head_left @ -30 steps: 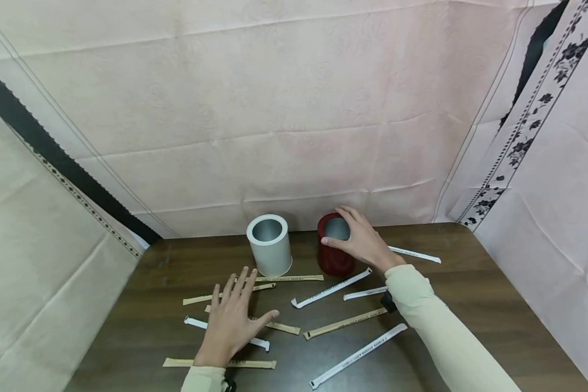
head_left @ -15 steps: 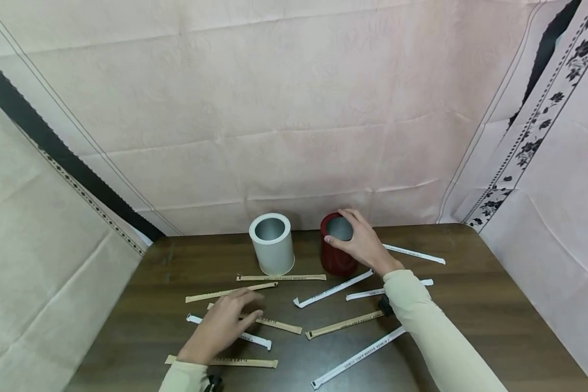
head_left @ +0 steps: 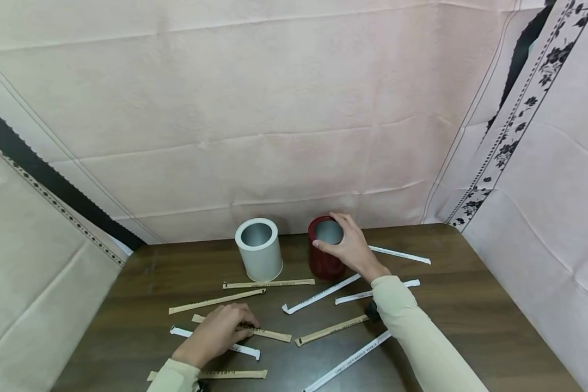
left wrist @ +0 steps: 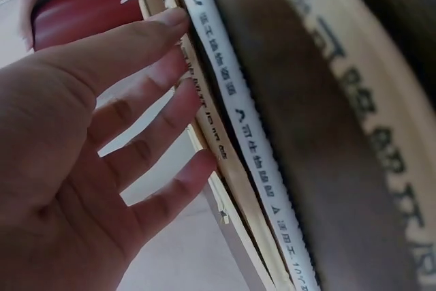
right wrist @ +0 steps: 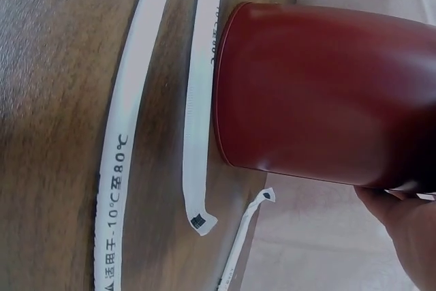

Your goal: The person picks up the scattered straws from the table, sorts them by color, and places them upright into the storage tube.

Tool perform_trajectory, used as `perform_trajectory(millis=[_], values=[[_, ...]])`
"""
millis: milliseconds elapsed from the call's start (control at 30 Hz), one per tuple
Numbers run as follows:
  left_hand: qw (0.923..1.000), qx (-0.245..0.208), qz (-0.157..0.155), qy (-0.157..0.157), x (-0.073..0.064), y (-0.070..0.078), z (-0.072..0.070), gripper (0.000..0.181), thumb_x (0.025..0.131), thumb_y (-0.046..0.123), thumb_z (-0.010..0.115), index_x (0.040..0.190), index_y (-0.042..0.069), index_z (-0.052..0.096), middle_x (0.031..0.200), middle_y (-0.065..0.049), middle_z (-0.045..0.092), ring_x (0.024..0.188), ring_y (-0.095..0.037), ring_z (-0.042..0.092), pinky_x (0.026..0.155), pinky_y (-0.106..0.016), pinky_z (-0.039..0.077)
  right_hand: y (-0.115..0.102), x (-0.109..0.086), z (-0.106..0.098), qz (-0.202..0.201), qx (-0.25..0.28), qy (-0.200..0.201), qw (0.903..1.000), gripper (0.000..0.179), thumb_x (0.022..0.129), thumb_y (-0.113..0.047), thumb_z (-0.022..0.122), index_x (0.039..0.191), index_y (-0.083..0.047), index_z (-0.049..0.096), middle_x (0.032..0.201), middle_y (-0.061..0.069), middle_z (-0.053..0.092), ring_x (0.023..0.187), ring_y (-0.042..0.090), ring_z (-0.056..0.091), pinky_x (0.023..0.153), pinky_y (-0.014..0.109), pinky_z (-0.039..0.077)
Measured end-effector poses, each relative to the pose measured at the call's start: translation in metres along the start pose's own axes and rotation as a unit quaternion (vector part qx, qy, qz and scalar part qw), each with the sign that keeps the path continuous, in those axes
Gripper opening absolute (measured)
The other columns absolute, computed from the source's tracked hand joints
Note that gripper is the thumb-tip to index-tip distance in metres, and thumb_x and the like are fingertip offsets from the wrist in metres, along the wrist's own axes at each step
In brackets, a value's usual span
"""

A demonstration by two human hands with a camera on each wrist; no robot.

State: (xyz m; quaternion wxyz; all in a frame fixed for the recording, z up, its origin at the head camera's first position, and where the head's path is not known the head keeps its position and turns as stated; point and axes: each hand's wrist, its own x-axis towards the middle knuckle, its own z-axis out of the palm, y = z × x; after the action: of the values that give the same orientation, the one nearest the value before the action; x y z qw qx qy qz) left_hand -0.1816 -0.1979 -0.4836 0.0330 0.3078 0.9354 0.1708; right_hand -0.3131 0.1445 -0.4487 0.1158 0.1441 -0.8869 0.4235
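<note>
On the desk (head_left: 475,326), the right hand (head_left: 351,247) grips the upright red cup (head_left: 324,265) at its rim, near the white cup (head_left: 261,262) – the left hand (head_left: 219,333), fingers parted, is low over a beige strip (head_left: 273,335) – whether it touches, I cannot tell

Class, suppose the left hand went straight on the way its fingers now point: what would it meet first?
Most likely the tan printed strip just below the left hand, though whether they already touch is unclear.
</note>
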Motion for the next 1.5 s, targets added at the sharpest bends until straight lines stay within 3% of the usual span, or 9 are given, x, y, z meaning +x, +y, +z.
perform_trajectory(millis=[200, 500, 667, 833, 1067, 1267, 1500], values=[[0.9999, 0.001, 0.014, 0.010, 0.003, -0.002, 0.003, 0.012, 0.086, 0.015, 0.078, 0.093, 0.025, 0.077, 0.092, 0.017, 0.067, 0.084, -0.002, 0.064, 0.071, -0.028, 0.054, 0.003, -0.004, 0.001, -0.002, -0.001, 0.011, 0.9999, 0.098, 0.074, -0.069, 0.073, 0.151, -0.017, 0.041, 0.148, 0.000, 0.041, 0.131, 0.032, 0.044, 0.100, 0.054, 0.045], [0.9996, 0.005, -0.004, 0.027, 0.002, -0.002, 0.003, 0.012, 0.089, 0.019, 0.074, 0.094, 0.029, 0.074, 0.092, 0.021, 0.063, 0.084, 0.001, 0.062, 0.068, -0.028, 0.053, 0.007, -0.001, 0.007, -0.037, 0.016, 0.029, 0.9988, 0.090, 0.076, -0.062, 0.077, 0.148, -0.016, 0.047, 0.147, -0.003, 0.044, 0.127, 0.028, 0.048, 0.096, 0.051, 0.048], [0.9969, 0.031, -0.012, 0.071, 0.001, 0.005, -0.003, 0.012, 0.089, 0.022, 0.076, 0.093, 0.033, 0.071, 0.091, 0.024, 0.062, 0.084, 0.003, 0.060, 0.066, -0.028, 0.053, 0.005, 0.000, 0.010, -0.043, 0.018, 0.027, 0.9985, 0.088, 0.076, -0.059, 0.079, 0.146, -0.016, 0.049, 0.146, -0.003, 0.045, 0.124, 0.027, 0.050, 0.093, 0.049, 0.049], [0.9905, 0.030, -0.014, 0.134, 0.016, 0.019, -0.022, 0.013, 0.090, 0.025, 0.075, 0.096, 0.035, 0.072, 0.096, 0.026, 0.064, 0.087, 0.003, 0.062, 0.069, -0.030, 0.054, 0.003, 0.002, 0.007, -0.042, 0.017, 0.035, 0.9984, 0.087, 0.075, -0.058, 0.080, 0.145, -0.017, 0.051, 0.144, -0.003, 0.046, 0.123, 0.028, 0.050, 0.093, 0.050, 0.049], [0.9755, 0.003, -0.014, 0.220, 0.040, 0.045, -0.055, 0.016, 0.087, 0.020, 0.078, 0.096, 0.033, 0.072, 0.092, 0.024, 0.065, 0.081, 0.001, 0.064, 0.063, -0.027, 0.052, 0.008, -0.001, 0.010, -0.041, 0.012, 0.034, 0.9985, 0.089, 0.075, -0.062, 0.078, 0.146, -0.018, 0.050, 0.145, -0.004, 0.045, 0.121, 0.029, 0.050, 0.087, 0.047, 0.051], [0.9617, -0.080, 0.002, 0.262, 0.072, 0.062, -0.073, 0.014, 0.090, 0.017, 0.076, 0.098, 0.027, 0.071, 0.088, 0.019, 0.064, 0.076, 0.003, 0.063, 0.065, -0.021, 0.053, 0.008, -0.002, 0.008, -0.049, 0.016, 0.049, 0.9975, 0.087, 0.075, -0.058, 0.080, 0.145, -0.016, 0.051, 0.144, -0.002, 0.046, 0.124, 0.030, 0.050, 0.092, 0.050, 0.049], [0.9305, -0.159, 0.032, 0.328, 0.109, 0.077, -0.091, 0.013, 0.091, 0.013, 0.074, 0.102, 0.019, 0.070, 0.091, 0.009, 0.068, 0.082, -0.005, 0.065, 0.065, -0.024, 0.056, 0.006, -0.001, 0.008, -0.050, 0.018, 0.037, 0.9979, 0.089, 0.076, -0.059, 0.079, 0.147, -0.015, 0.048, 0.145, -0.001, 0.044, 0.125, 0.029, 0.049, 0.094, 0.049, 0.048]])
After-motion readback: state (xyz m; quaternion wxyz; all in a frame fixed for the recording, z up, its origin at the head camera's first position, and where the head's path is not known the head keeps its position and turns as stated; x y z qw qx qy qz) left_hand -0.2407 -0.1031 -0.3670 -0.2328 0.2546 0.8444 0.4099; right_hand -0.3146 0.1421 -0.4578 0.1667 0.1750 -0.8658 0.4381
